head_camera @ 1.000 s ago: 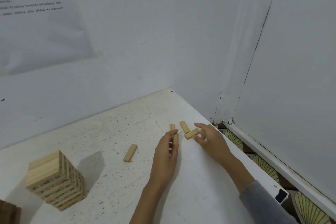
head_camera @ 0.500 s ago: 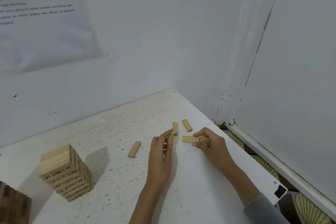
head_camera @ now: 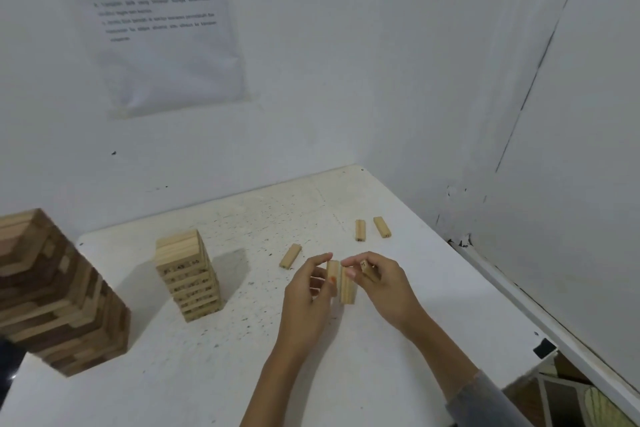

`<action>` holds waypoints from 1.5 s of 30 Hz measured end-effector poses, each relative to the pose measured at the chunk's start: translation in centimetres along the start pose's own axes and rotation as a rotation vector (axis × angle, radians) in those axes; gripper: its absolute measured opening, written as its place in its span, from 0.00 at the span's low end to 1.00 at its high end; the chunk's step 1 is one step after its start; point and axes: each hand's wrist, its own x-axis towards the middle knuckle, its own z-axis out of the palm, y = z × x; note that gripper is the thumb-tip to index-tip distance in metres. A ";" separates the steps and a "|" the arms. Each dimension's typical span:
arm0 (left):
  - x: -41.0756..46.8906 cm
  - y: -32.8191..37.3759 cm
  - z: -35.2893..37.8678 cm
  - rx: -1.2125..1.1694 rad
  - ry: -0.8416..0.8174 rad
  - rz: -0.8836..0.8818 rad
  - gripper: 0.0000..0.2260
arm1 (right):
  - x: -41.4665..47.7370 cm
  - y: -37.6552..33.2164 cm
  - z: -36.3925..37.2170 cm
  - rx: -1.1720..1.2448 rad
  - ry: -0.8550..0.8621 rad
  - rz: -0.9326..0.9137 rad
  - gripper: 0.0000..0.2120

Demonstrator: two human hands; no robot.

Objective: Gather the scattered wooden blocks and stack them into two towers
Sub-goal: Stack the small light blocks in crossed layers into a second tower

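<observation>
Left hand (head_camera: 308,291) pinches block (head_camera: 332,272); right hand (head_camera: 386,284) grips second block (head_camera: 347,288), hands nearly touching. Three loose blocks (head_camera: 291,256) lie beyond on table (head_camera: 381,374). Light tower (head_camera: 188,274) and dark tower (head_camera: 52,291) stand at left. Mostly done, I judge.

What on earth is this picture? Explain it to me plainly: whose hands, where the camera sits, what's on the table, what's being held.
No machine here: these are a person's two bare hands, filmed by one wide-angle camera worn on their head, looking forward and down. The white table sits in a corner of the walls. On it stand a pale block tower and, at the left, a darker tower. One loose block lies flat just beyond the hands, and two more blocks lie further back. The left hand pinches one pale block. The right hand pinches the neighbouring block and has a third block tucked in its fingers. A printed sheet hangs on the wall.
</observation>
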 end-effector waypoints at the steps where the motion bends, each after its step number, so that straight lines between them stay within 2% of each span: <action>1: -0.4 0.0 -0.4 -0.002 0.007 -0.013 0.16 | -0.3 -0.2 0.5 0.010 -0.005 0.004 0.05; 14: -4.6 -1.2 -6.4 0.076 0.173 -0.091 0.10 | -2.2 -1.6 8.3 -0.013 -0.037 0.051 0.05; 23: -6.4 -2.7 -9.7 0.210 0.253 -0.117 0.09 | -2.8 -2.3 11.9 -0.125 -0.166 0.002 0.04; 27: -7.1 -3.3 -9.9 0.281 0.258 -0.113 0.20 | -3.3 -2.5 12.2 -0.342 -0.194 -0.018 0.07; 29: -7.4 -3.4 -10.0 0.217 0.281 -0.127 0.16 | -3.6 -2.7 12.1 -0.285 -0.249 0.028 0.10; 31: -7.8 -3.6 -10.1 0.181 0.287 -0.126 0.15 | -3.8 -2.6 11.7 -0.190 -0.261 0.039 0.16; 35: -8.7 -4.0 -10.0 0.151 0.275 -0.109 0.20 | -3.5 -2.5 10.9 0.048 -0.221 0.020 0.11; 38: -9.3 -4.2 -9.3 0.176 0.313 -0.088 0.22 | -3.0 -2.3 10.5 0.024 -0.161 -0.028 0.06; 45: -9.4 -5.1 -9.5 0.261 0.313 -0.001 0.26 | -2.1 -1.5 10.6 -0.069 -0.175 -0.018 0.05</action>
